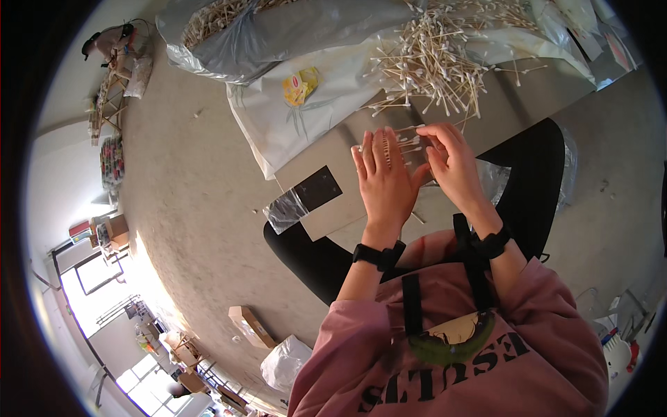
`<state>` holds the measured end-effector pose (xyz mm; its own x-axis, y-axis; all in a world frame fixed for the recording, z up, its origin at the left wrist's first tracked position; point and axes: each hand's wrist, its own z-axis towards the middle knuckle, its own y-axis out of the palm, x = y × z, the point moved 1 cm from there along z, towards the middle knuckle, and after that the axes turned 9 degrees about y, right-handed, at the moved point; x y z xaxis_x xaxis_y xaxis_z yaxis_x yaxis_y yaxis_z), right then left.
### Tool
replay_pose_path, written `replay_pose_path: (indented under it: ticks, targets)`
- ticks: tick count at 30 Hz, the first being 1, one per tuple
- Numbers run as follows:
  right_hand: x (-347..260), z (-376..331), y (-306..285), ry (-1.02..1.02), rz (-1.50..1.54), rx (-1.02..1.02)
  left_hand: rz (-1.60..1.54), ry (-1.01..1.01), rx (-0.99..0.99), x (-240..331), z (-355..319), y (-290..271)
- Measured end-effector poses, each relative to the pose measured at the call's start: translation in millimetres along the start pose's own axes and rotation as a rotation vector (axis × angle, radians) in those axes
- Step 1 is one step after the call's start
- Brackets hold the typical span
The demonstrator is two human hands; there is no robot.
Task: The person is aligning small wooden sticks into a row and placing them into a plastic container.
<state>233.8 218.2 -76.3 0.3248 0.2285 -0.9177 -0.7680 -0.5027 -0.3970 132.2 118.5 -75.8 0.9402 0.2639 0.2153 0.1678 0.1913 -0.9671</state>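
My left hand (384,182) lies palm down with its fingers stretched out over a small group of cotton swabs (410,142) on the table. A tight row of swabs shows between its fingers. My right hand (453,161) is curled at the other ends of these swabs, its fingertips closed on them; exactly how many it holds is hidden. Just beyond the hands spreads a large loose heap of cotton swabs (441,62), white-tipped with pale wooden sticks. One stray swab (418,217) is next to my right wrist.
A white plastic sheet (260,118) with a yellow label (300,86) lies under the heap. Behind it sits a grey plastic bag (236,45) of swabs. A black card with a clear sleeve (316,189) rests at the table's left edge. My knees flank the table (333,215).
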Motion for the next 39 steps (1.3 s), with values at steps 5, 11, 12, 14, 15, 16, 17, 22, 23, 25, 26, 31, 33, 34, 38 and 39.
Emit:
replay_pose_path:
  ticks: [5, 11, 12, 14, 15, 16, 17, 22, 23, 25, 26, 31, 33, 34, 38, 39]
  targets:
    - [4.6, 7.5, -2.8, 0.025, 0.063, -0.006, -0.030, -0.023, -0.017, -0.5, -8.8, -12.4]
    - [8.3, 7.9, -1.9, -0.003, 0.075, 0.000, -0.061, -0.014, 0.030, 8.1, -14.4, -5.8]
    - [7.2, 8.4, -1.8, -0.007, 0.070, 0.000, -0.058, 0.008, -0.011, 10.0, -13.4, -0.9]
    - [1.9, 9.8, -4.2, -0.002, 0.080, 0.000, -0.011, 0.027, -0.085, 9.1, -10.1, 8.4]
    - [1.6, 8.8, -5.0, 0.007, 0.084, 0.001, -0.014, 0.029, -0.090, 8.4, -5.3, 9.6]
    - [2.5, 8.2, -4.4, 0.013, 0.083, 0.002, -0.009, 0.019, -0.080, 6.0, 0.0, 10.2]
    - [3.0, 8.3, -3.4, 0.007, 0.085, 0.005, -0.004, 0.008, -0.070, 3.2, 5.5, 10.8]
    - [4.5, 9.1, -2.6, -0.001, 0.079, 0.017, 0.043, -0.032, -0.073, 3.5, 19.5, 15.9]
    - [4.5, 8.9, -2.2, 0.001, 0.089, 0.017, 0.044, -0.033, -0.071, 7.3, 16.2, 15.3]
    - [5.8, 8.8, -3.1, 0.006, 0.096, 0.022, 0.070, -0.052, -0.117, 16.3, 6.8, 15.6]
    - [6.8, 10.0, -3.7, 0.001, 0.101, 0.028, 0.047, -0.045, -0.120, 19.5, 2.8, 15.6]
    - [6.7, 8.9, -5.7, -0.018, 0.108, 0.038, 0.036, -0.039, -0.103, 24.9, -1.5, 15.5]
    - [3.8, 7.7, -6.8, -0.005, 0.110, 0.022, 0.066, -0.055, -0.103, 19.0, 3.1, 15.7]
    - [4.3, 8.0, -5.8, -0.007, 0.111, 0.019, 0.068, -0.058, -0.102, 15.6, 5.6, 16.1]
    - [5.1, 16.5, -1.4, -0.160, -0.053, 0.043, 0.066, -0.041, -0.057, 7.5, 11.2, 17.1]
    - [4.5, 18.7, -1.6, -0.245, -0.127, 0.054, 0.064, -0.033, -0.062, 7.9, 12.1, 17.8]
